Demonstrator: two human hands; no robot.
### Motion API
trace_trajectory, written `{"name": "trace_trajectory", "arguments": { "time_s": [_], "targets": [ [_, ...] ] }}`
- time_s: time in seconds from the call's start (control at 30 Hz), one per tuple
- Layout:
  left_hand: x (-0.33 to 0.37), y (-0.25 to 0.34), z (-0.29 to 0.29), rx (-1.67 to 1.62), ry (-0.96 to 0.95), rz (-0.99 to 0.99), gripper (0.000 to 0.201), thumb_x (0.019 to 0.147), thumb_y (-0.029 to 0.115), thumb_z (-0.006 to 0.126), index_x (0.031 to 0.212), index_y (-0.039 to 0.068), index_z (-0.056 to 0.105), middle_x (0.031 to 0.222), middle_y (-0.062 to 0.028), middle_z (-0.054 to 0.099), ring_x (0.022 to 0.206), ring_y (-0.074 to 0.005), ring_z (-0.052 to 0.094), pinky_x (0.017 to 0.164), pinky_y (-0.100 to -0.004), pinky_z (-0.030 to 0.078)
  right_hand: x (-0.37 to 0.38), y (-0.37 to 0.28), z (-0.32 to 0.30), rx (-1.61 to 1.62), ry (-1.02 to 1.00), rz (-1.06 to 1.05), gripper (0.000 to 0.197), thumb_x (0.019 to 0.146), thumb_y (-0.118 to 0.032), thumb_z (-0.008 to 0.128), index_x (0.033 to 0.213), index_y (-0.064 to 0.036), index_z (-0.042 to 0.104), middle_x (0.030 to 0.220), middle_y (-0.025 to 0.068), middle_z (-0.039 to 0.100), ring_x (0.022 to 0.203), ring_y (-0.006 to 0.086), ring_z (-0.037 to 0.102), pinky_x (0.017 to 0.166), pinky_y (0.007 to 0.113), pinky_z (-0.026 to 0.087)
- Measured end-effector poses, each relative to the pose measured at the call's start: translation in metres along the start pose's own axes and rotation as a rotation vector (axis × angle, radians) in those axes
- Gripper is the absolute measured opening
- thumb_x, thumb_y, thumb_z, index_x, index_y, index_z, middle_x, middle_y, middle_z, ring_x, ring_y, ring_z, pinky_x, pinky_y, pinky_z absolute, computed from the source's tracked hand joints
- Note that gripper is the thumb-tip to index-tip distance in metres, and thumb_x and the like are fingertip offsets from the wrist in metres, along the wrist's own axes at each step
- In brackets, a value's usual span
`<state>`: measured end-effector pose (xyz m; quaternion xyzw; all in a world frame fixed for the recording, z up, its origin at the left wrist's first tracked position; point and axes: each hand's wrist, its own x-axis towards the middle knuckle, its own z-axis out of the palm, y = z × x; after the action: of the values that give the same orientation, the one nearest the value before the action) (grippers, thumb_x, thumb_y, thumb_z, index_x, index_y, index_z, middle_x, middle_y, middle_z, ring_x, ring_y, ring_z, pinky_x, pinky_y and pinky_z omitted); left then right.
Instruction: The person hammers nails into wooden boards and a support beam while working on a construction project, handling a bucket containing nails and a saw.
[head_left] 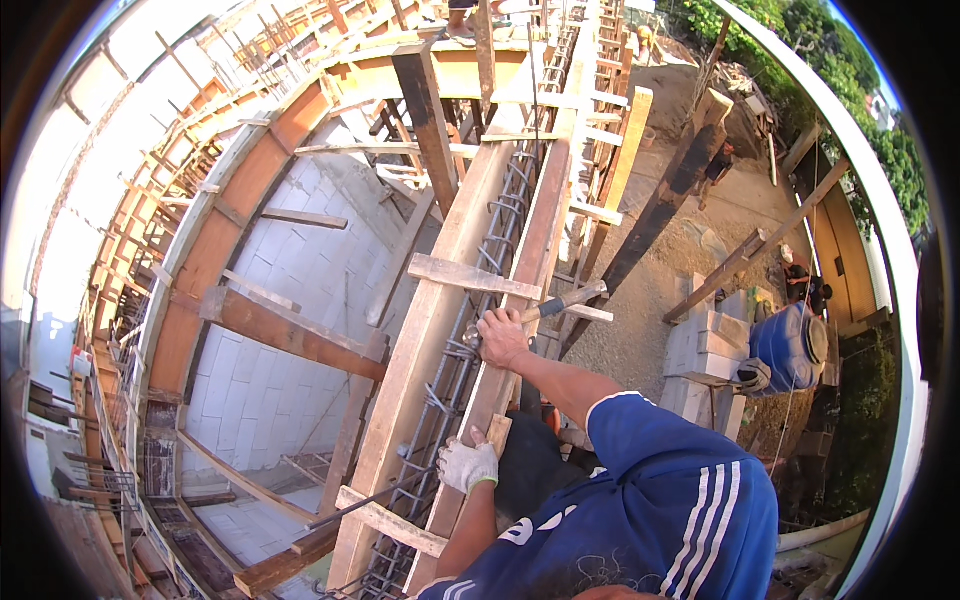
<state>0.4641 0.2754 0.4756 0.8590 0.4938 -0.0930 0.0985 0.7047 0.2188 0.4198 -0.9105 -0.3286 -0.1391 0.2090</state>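
My left hand (468, 465), in a pale glove with a bare thumb showing, wraps over the edge of a long wooden form board (487, 395). Beside its thumb is a short wood block (498, 432). Farther along the board, my bare right hand (502, 338) is closed around a stick-like tool (578, 298) with a dark band; its other end is hidden by my fingers, so I cannot tell its kind. Between this board and a parallel one (405, 400) runs a cage of steel bars (440, 400). A wooden cross cleat (470, 277) bridges both boards just beyond my right hand.
Another cleat (392, 522) spans the form nearer me. Timber braces (290, 335) and a curved form (205, 260) stand left, above a pale block wall (260, 350). Down on the right are dark posts (660, 210), stacked blocks (705, 350), a blue drum (788, 347) and other people (716, 168).
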Motion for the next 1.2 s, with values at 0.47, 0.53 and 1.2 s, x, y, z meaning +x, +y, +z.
{"name": "trace_trajectory", "arguments": {
  "time_s": [0.47, 0.53, 1.2],
  "targets": [
    [0.0, -0.004, -0.002, -0.027, 0.02, -0.01, 0.063, 0.095, 0.059, 0.048, 0.125, 0.007, 0.065, 0.125, -0.0211, 0.063, 0.119, -0.0383, 0.059, 0.101, -0.0525, 0.043, 0.002, -0.007, 0.001, 0.001, -0.065, 0.02, 0.021, 0.075, -0.02, 0.062, 0.092, -0.0091, 0.064, 0.099, 0.0095, 0.058, 0.108, 0.0282, 0.054, 0.1, 0.046, 0.035],
    [-0.001, 0.0, -0.002, -0.031, 0.021, 0.001, 0.062, 0.095, 0.059, 0.049, 0.124, 0.007, 0.065, 0.125, -0.021, 0.063, 0.119, -0.0382, 0.06, 0.101, -0.0524, 0.044, 0.001, -0.002, -0.002, -0.002, -0.062, 0.032, 0.02, 0.075, -0.02, 0.062, 0.091, -0.0092, 0.064, 0.098, 0.0096, 0.058, 0.108, 0.0281, 0.054, 0.1, 0.046, 0.035],
    [-0.001, -0.001, -0.004, -0.02, -0.002, -0.003, 0.066, 0.096, 0.06, 0.047, 0.129, 0.006, 0.063, 0.131, -0.0217, 0.062, 0.122, -0.0377, 0.058, 0.103, -0.0521, 0.042, 0.0, -0.002, 0.008, 0.005, -0.021, 0.013, 0.025, 0.068, -0.02, 0.065, 0.09, -0.0089, 0.061, 0.096, 0.0103, 0.056, 0.105, 0.0299, 0.055, 0.097, 0.048, 0.038]
  ]
}}
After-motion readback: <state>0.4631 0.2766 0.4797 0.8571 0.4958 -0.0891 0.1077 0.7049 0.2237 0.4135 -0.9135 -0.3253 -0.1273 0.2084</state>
